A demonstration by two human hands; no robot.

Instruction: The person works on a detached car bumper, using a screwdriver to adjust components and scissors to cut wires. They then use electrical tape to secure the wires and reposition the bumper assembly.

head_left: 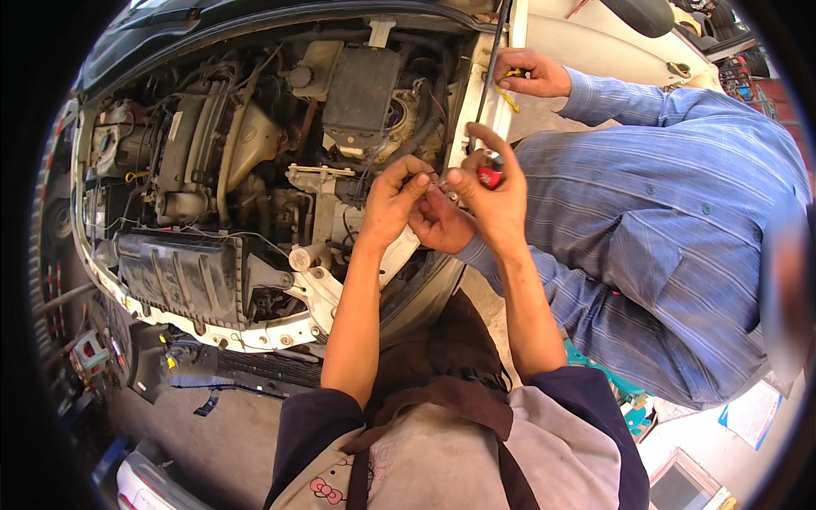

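Over the fender edge of the open engine bay, my two hands come close together. My left hand (393, 202) is closed, thumb and index fingertip pinched on something too small to make out, possibly a thin wire. My right hand (493, 195) is closed too, thumb toward the left fingertips and index finger raised. A small red object (490, 176) with a shiny metal part shows inside its curled fingers; its kind is unclear. Just below the fingertips, a co-worker's hand (442, 223) reaches in, partly hidden by my hands.
The co-worker in a striped blue shirt (646, 229) leans in from the right; their other hand (534, 73) holds a yellow item (509, 99) by the hood prop rod (490, 76). At left are the engine (191, 144) and a black box (361, 89). A removed bumper (229, 382) lies below.
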